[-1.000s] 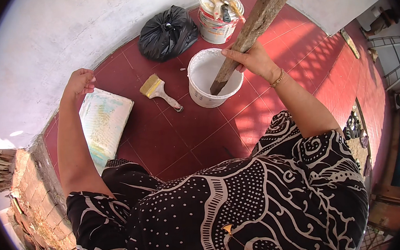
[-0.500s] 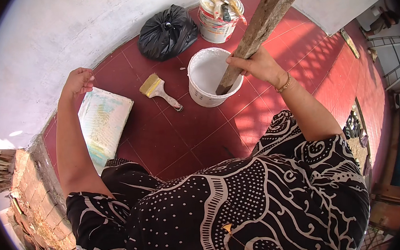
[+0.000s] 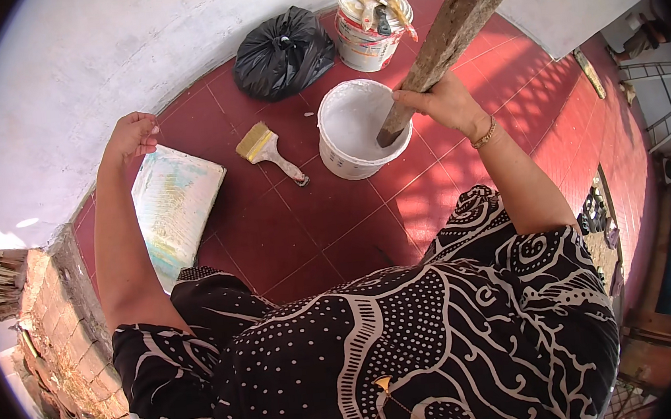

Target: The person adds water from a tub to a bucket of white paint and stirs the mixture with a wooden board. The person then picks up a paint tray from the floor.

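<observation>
My right hand [image 3: 445, 106] is wrapped around a rough, long wooden stick [image 3: 447, 30]. Its lower end dips into the thick white paint [image 3: 356, 124] inside a white plastic bucket [image 3: 347, 165], close to the right inner wall. My left hand [image 3: 134, 136] hangs in the air near the wall, fingers curled in and nothing seen in them. Just below that hand, a white rectangular paint tray [image 3: 182, 192] with yellow and greenish stains lies on the floor. A wide paintbrush [image 3: 271, 153] with a stained white handle rests between tray and bucket.
Behind the bucket, a tied black plastic bag [image 3: 284, 58] sits against the white wall [image 3: 114, 49]. Beside it stands a lidded paint pail [image 3: 369, 51] with used brushes [image 3: 381, 6] on top. Red tiles [image 3: 297, 221] cover the floor. A metal ladder [image 3: 666, 113] is at far right.
The stick's lower end has shifted rightward inside the bucket, and my right hand has moved slightly right with it. My left hand stays about where it was.
</observation>
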{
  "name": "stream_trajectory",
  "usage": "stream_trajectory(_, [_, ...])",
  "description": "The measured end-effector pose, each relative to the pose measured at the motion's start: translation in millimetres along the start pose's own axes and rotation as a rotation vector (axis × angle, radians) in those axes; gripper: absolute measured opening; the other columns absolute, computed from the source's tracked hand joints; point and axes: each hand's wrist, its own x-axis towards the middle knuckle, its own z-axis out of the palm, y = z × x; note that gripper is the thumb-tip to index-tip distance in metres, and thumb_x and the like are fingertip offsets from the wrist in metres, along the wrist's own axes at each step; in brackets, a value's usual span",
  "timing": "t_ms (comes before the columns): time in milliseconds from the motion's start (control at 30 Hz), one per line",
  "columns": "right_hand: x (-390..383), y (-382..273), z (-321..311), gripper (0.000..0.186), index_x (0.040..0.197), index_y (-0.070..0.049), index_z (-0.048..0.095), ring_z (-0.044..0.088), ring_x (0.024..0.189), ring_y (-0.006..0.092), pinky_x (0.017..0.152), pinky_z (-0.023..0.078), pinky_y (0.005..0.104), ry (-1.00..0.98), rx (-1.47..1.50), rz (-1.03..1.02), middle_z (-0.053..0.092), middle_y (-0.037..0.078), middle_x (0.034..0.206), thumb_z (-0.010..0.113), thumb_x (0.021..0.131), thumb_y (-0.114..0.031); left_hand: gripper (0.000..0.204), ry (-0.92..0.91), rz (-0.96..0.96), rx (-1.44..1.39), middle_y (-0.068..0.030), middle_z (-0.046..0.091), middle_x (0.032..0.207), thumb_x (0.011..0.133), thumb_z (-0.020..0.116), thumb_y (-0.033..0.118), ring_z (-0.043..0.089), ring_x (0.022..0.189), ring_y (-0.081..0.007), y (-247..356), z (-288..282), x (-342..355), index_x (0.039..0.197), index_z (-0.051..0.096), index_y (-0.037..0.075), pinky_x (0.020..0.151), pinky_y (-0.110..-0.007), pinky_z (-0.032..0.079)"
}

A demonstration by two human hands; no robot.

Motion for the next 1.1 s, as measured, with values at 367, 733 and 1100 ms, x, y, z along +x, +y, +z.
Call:
stream_trajectory(367, [7, -9, 12, 0.032, 0.087, 0.001, 0.063, 0.057, 0.058, 0.0104, 0.051, 0.047, 0.0235, -0.001, 0.216, 0.168, 0.062, 0.006, 0.074, 0.073, 0.075, -0.027, 0.031, -0.059, 0.043, 0.079, -0.0012, 0.059, 0.079, 0.078, 0.058, 0.015, 0.054, 0.061, -0.0091, 15, 20, 5, 0.107, 0.053, 0.004, 0.057, -0.024, 0.049])
stream_trajectory(733, [6, 2, 6, 0.023, 0.084, -0.01, 0.068, 0.063, 0.077, 0.0201, 0.071, 0.049, 0.0325, 0.04, -0.214, -0.072, 0.066, 0.006, 0.082, 0.069, 0.076, -0.031, 0.03, -0.072, 0.081, 0.046, -0.0022, 0.059, 0.08, 0.079, 0.055, 0.012, 0.054, 0.06, -0.0087, 37, 33, -9, 0.108, 0.052, 0.002, 0.056, -0.023, 0.049])
stream_trajectory(1100, [11, -1, 25, 0.02, 0.084, -0.005, 0.067, 0.063, 0.078, 0.0183, 0.073, 0.049, 0.0304, 0.015, 0.148, -0.086, 0.066, 0.007, 0.083, 0.071, 0.074, -0.022, 0.03, -0.091, 0.08, 0.051, -0.0004, 0.057, 0.078, 0.079, 0.055, 0.012, 0.054, 0.061, -0.0083, 38, 35, -14, 0.107, 0.053, 0.004, 0.057, -0.023, 0.049])
